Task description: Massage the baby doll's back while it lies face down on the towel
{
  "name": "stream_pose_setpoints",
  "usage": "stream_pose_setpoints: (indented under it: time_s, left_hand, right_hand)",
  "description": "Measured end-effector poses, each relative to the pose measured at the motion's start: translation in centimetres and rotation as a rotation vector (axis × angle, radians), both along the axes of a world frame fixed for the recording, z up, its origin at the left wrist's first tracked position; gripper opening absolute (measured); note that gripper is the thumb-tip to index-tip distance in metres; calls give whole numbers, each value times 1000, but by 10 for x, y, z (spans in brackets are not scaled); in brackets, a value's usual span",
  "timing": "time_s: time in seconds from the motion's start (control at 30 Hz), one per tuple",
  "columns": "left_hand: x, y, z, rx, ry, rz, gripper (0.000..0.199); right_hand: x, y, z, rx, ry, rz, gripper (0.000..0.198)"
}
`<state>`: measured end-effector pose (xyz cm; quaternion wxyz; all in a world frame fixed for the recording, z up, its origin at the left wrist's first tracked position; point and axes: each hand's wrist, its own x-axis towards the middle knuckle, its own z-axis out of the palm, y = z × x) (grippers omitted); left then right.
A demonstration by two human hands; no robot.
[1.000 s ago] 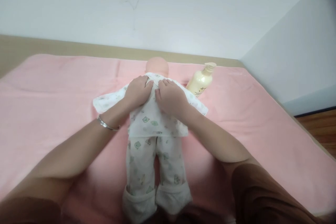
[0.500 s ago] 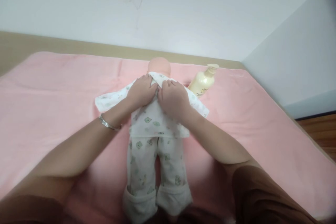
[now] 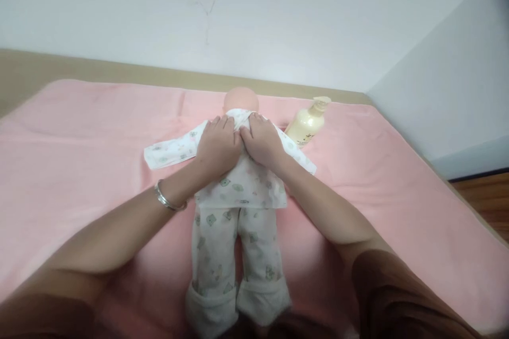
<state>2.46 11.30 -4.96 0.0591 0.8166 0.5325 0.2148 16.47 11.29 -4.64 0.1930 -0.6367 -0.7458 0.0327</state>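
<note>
A baby doll (image 3: 241,99) lies stretched out on a pink mat, its face not in view. It wears a white printed shirt (image 3: 242,190) and matching trousers (image 3: 217,243) with turned-up cuffs. My left hand (image 3: 218,143) rests on the upper left part of the shirt, fingers laid toward the doll's head. Beside it, my right hand (image 3: 262,140) lies on the upper right part, its fingers also stretched over the cloth. The two thumbs come close together at the middle, and some cloth is bunched between the hands. Neither hand visibly pinches the cloth.
A pale yellow pump bottle (image 3: 306,124) stands or leans just right of the doll's shoulder. The pink mat (image 3: 95,169) covers a wooden-edged surface against a white wall (image 3: 278,21). Brown flooring (image 3: 483,198) shows at the right.
My fingers, earlier gathered at the cloth near the middle, now lie flatter on it. My left hand has come slightly toward me, and the collar fold has shifted.
</note>
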Motion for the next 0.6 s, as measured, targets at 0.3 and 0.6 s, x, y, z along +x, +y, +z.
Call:
stream_pose_setpoints:
  time_s: [0.3,0.6]
  left_hand:
    - [-5,21,-5,-112,-264,75,21]
    - [-6,14,-17,-88,-397,90,51]
  right_hand:
    - [-11,-26,-1,75,-102,111,57]
    - [9,-7,18,-21,150,12,56]
